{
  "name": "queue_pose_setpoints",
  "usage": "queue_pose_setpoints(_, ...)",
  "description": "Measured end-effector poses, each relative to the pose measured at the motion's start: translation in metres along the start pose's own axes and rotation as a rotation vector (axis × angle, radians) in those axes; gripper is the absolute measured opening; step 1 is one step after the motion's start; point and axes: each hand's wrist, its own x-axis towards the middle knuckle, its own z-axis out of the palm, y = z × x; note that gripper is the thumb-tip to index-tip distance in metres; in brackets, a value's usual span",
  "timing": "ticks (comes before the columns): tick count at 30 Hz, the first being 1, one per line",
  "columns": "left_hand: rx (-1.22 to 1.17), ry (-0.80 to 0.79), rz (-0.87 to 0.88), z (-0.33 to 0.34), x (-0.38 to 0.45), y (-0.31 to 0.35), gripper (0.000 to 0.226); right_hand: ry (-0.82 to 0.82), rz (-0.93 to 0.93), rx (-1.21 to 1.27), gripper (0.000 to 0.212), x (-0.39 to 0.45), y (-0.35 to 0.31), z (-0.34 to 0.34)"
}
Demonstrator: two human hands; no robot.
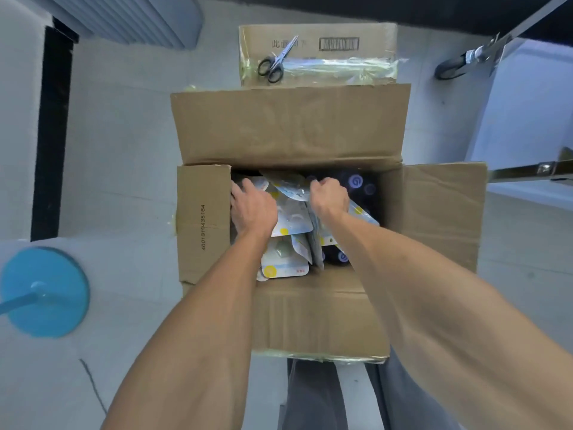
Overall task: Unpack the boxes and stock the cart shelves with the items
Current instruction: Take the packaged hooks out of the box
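Observation:
An open cardboard box [288, 128] stands on the floor below me, its flaps folded out. Inside lie several white blister packs [293, 218] with yellow dots, over dark bottles [359, 183] with purple caps. My left hand [252, 207] rests on the packs at the box's left side, fingers curled over their top edge. My right hand [330, 195] is closed around the edge of a pack near the middle of the box.
A second, taped cardboard box [341, 35] stands behind the open one, with black-handled scissors [274, 62] lying on it. A cart's wheel [452, 68] and metal frame [527, 173] are at the right. A blue round base [46, 290] sits at the left.

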Motion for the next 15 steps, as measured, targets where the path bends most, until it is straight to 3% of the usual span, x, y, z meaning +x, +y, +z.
queue_pose_setpoints(4,-0.156,-0.051,-0.203,0.019,0.012,0.000,0.055,0.045,-0.115,-0.252,0.046,0.010,0.011,0.033)
queue_pose_setpoints(8,-0.206,0.022,-0.433,0.032,-0.003,-0.005,0.054,0.060,-0.181,-0.347,0.044,0.005,0.018,0.041)
queue_pose_setpoints(11,-0.170,0.031,-0.415,0.031,-0.012,-0.017,0.046,-0.012,-0.220,-0.442,0.047,-0.001,0.019,0.036)
queue_pose_setpoints(15,-0.306,-0.012,-0.422,0.023,-0.009,-0.033,0.032,0.010,-0.214,-0.414,0.027,-0.003,0.020,0.028)
